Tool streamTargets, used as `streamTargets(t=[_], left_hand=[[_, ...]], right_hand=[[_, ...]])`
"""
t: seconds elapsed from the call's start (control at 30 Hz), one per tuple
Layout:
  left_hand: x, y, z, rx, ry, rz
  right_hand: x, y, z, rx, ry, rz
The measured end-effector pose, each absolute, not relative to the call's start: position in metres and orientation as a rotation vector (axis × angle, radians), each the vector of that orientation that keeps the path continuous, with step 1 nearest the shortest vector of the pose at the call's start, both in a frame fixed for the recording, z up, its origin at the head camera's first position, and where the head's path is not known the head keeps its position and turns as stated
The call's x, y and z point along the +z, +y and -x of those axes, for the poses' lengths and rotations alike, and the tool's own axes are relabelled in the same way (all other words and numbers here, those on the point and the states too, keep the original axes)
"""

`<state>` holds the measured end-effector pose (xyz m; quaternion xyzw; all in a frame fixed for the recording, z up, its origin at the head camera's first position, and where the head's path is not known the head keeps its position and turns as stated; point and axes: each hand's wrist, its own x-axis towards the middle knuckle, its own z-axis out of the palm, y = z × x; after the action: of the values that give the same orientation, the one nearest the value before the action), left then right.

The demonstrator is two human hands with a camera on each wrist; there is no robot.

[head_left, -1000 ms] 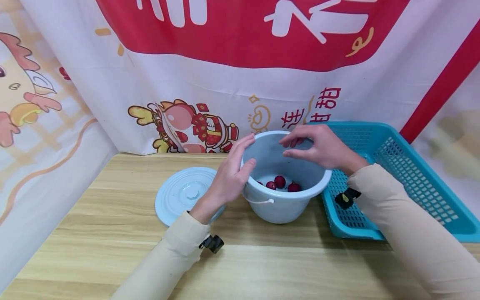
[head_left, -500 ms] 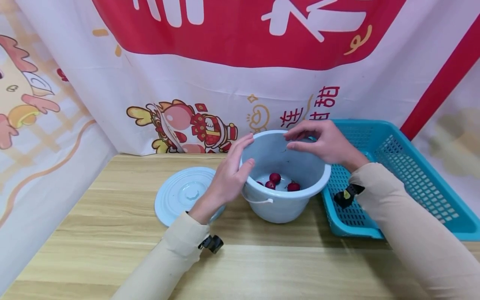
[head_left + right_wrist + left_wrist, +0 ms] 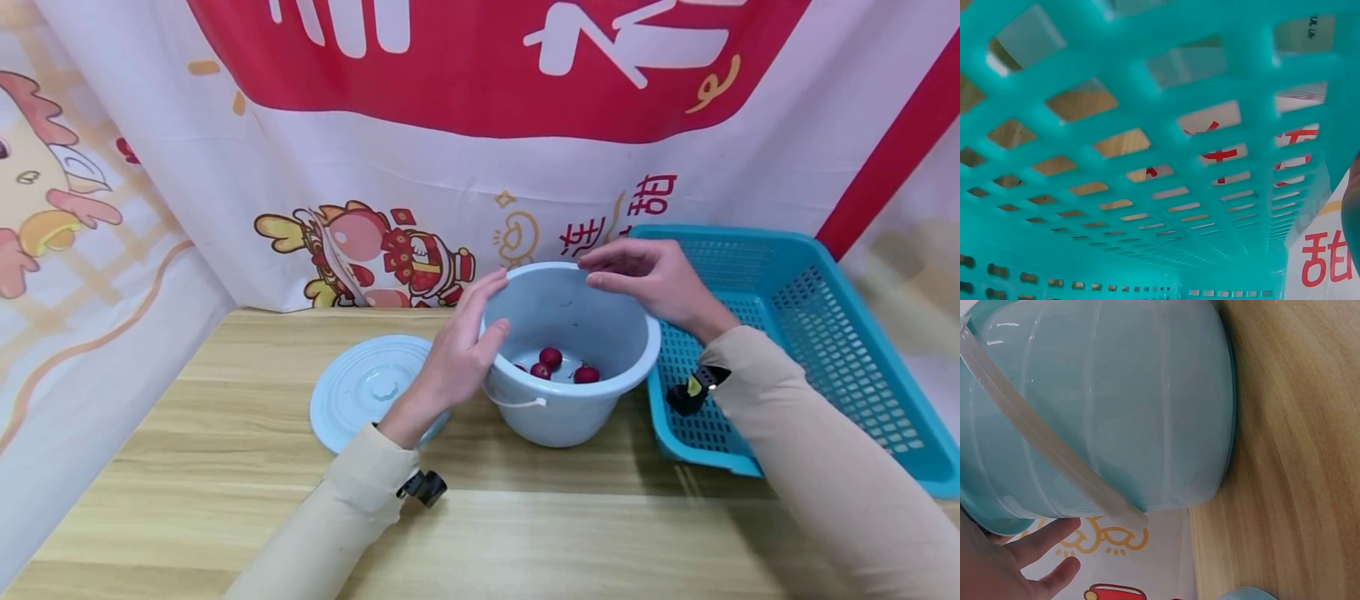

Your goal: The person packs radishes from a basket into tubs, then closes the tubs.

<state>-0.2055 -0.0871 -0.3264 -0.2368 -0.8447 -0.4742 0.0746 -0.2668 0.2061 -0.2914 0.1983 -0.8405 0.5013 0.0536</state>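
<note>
A pale blue bucket [image 3: 566, 417] stands upright on the table, several small round dark red fruits [image 3: 551, 358] with thin stems on its floor. My left hand [image 3: 457, 350] holds its left rim, thumb over the edge and fingers along the outside. In the left wrist view, two fingers [image 3: 1047, 544] extend beside the bucket's wall. My right hand [image 3: 652, 279] is loosely bent at the bucket's far right rim, fingertips right at the edge, with nothing seen between thumb and fingers. Only a sliver of that hand shows in the right wrist view, behind the basket's mesh.
Left of the bucket lies its round pale blue lid [image 3: 363, 387], partly under my left wrist. A turquoise mesh basket [image 3: 847, 321] sits close on the right, beneath my right forearm. A printed cloth [image 3: 450, 175] hangs behind the wooden table [image 3: 187, 467].
My right hand has moved slightly right, from over the bucket's inside toward its far right rim. The basket has shifted and turned a little. Fruit inside rolled slightly left; my left hand stays put.
</note>
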Motion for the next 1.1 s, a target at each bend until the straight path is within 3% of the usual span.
streamTargets(t=[0.23,0.57,1.1], left_hand=[[-0.327,-0.087,0.205,-1.430,-2.543,0.706],[-0.328,-0.088,0.206,-1.437,-2.536,0.716],[-0.326,-0.087,0.205,-1.432,-2.537,0.697]], right_hand=[[-0.293,0.218,0.265,1.545,-2.529,-0.499],[-0.294,0.264,0.275,1.427,-2.712,-0.081],[-0.325,0.308,0.300,1.368,-3.060,-0.053]])
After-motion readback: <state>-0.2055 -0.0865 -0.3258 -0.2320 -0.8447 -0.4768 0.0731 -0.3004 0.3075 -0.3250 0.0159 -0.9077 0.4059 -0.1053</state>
